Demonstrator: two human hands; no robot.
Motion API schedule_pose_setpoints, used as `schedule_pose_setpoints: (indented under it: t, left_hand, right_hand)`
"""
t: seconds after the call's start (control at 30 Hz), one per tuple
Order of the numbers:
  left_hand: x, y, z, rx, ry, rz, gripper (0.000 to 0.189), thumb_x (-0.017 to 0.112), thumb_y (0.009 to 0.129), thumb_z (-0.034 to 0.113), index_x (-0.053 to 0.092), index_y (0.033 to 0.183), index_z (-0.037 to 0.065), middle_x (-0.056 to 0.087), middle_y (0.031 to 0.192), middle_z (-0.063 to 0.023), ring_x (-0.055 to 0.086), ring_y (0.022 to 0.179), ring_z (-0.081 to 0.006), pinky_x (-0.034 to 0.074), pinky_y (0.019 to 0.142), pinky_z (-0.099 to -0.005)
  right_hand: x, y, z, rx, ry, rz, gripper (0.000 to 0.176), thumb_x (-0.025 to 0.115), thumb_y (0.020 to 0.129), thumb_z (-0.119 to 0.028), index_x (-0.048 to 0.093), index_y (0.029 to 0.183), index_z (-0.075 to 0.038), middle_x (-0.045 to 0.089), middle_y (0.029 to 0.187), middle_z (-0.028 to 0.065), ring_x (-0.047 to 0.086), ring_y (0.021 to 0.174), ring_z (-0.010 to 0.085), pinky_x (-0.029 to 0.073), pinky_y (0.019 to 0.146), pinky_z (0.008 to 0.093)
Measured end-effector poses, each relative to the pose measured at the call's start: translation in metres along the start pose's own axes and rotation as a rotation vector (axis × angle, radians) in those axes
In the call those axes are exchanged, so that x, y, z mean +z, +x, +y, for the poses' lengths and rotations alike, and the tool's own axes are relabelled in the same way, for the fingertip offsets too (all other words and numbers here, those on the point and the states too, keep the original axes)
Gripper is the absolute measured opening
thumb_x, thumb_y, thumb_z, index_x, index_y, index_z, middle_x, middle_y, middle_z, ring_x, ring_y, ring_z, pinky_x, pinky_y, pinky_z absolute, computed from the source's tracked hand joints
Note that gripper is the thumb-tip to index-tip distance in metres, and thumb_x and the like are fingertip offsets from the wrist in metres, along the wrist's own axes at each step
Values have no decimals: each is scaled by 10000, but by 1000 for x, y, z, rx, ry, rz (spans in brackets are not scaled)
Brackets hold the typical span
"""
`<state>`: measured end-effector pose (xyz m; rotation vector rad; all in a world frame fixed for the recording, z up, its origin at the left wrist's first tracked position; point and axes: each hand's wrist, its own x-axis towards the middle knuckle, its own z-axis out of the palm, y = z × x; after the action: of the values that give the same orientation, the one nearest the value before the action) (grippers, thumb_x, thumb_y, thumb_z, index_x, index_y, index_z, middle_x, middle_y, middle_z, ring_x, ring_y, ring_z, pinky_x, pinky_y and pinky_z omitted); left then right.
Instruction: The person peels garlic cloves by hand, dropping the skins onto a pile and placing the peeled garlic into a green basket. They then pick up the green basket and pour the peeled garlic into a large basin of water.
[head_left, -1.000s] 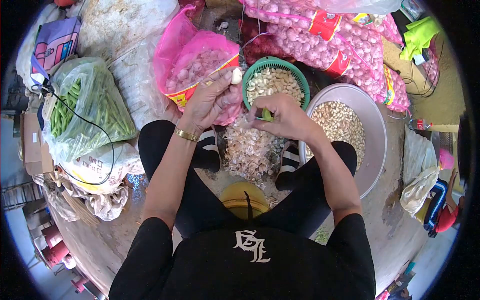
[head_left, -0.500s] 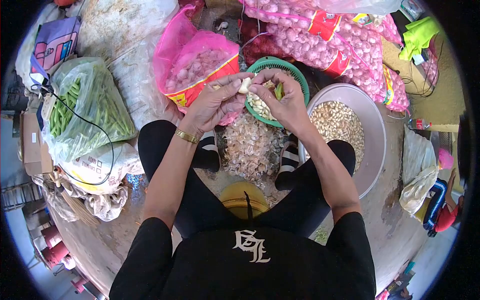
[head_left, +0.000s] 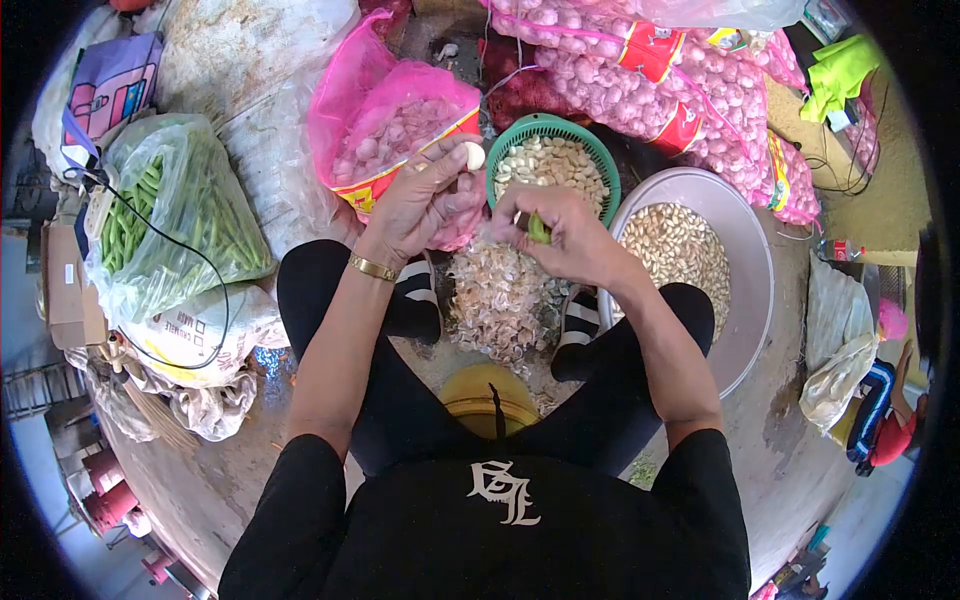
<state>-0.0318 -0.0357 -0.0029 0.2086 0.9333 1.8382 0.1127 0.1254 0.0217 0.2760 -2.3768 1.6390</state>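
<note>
Between the thumb and fingers of my left hand (head_left: pixel 425 200) is a pale peeled garlic clove (head_left: pixel 474 156), beside the rim of a green plastic basket (head_left: pixel 607 150). Peeled garlic cloves (head_left: pixel 553 162) lie in the basket. My right hand (head_left: pixel 570 232) is curled around a small green-handled object (head_left: pixel 540 228); any blade is hidden. That hand is over the near side of the basket, above a heap of garlic skins (head_left: pixel 500 300) on the floor. To the right, a pale basin (head_left: pixel 748 290) holds many garlic cloves (head_left: pixel 680 250) with brownish skins.
A pink mesh bag (head_left: pixel 345 85) of garlic stands open behind my left hand. Full garlic sacks (head_left: pixel 600 85) are stacked at the back right. Green beans in a plastic bag (head_left: pixel 180 215) sit at left. A yellow round object (head_left: pixel 487 395) is between my legs; a person (head_left: pixel 895 430) is far right.
My hands have separated. The left keeps the clove near the basket's left rim, while the right has moved down toward me with the green-handled object, uncovering more of the basket.
</note>
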Motion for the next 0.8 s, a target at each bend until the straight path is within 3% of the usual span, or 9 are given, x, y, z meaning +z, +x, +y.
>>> schedule_pose_setpoints:
  t: [0.03, 0.17, 0.27, 0.33, 0.37, 0.43, 0.47, 0.53, 0.8]
  left_hand:
    - [3, -1, 1, 8, -36, 3, 266, 588, 958, 159, 564, 1180, 14, 610, 890, -14, 621, 707, -62, 610, 663, -198]
    - [2, 0, 0, 3, -109, -22, 237, 580, 963, 151, 570, 1164, 25, 598, 884, -10, 594, 684, -50, 596, 630, -179]
    - [2, 1, -2, 30, -145, -30, 231, 579, 964, 147, 570, 1162, 28, 603, 900, -13, 599, 695, -50, 582, 610, -171]
    - [3, 0, -1, 13, -131, -15, 234, 580, 964, 146, 569, 1165, 26, 604, 902, -15, 597, 695, -50, 578, 605, -170]
    - [4, -1, 0, 0, -118, 0, 237, 580, 964, 144, 568, 1168, 25, 605, 903, -18, 595, 695, -50, 574, 600, -169]
    - [5, -2, 1, 10, -114, -39, 240, 586, 958, 129, 567, 1172, 23, 615, 917, -27, 610, 705, -57, 581, 615, -172]
    - [6, -2, 1, 18, -111, -80, 244, 593, 952, 114, 566, 1176, 21, 626, 931, -37, 626, 715, -64, 588, 630, -176]
    - [7, -1, 0, 13, -98, -79, 247, 598, 944, 97, 568, 1175, 17, 637, 953, -53, 647, 737, -79, 595, 655, -184]
    - [14, 0, -16, 105, 19, 16, 248, 618, 926, 74, 578, 1159, 0, 663, 1007, -109, 694, 807, -135, 610, 722, -207]
  right_hand:
    - [0, -2, 1, -8, -73, -79, 86, 631, 804, 44, 591, 857, -12, 599, 788, 81, 599, 768, 179, 467, 718, 294]
    - [-2, -2, 2, 27, -95, -32, 103, 644, 791, 40, 609, 871, -15, 632, 806, 93, 625, 758, 183, 483, 702, 303]
    - [-4, -4, 3, 108, -92, -182, 152, 678, 775, 19, 635, 914, -24, 653, 812, 92, 642, 751, 176, 488, 693, 293]
    - [-2, -7, 8, -20, -243, -212, 242, 714, 739, -58, 660, 975, -57, 671, 891, 132, 652, 754, 276, 508, 692, 343]
    - [0, -7, 8, -20, -243, -213, 242, 714, 739, -58, 660, 975, -57, 671, 891, 132, 652, 754, 276, 508, 692, 343]
    - [5, -3, 7, 51, -161, 8, 217, 721, 764, -68, 666, 973, -53, 677, 879, 124, 663, 764, 243, 512, 703, 321]
    - [6, -1, 5, 52, -161, 7, 217, 721, 764, -68, 666, 973, -53, 677, 879, 124, 663, 764, 243, 512, 703, 321]
    - [6, 5, 0, 7, -98, 304, 193, 718, 811, -76, 677, 995, -39, 692, 868, 110, 664, 771, 172, 511, 700, 300]
    - [13, 8, 8, 135, 33, 452, 128, 694, 854, -60, 709, 967, -1, 705, 802, 83, 612, 729, 74, 487, 664, 252]
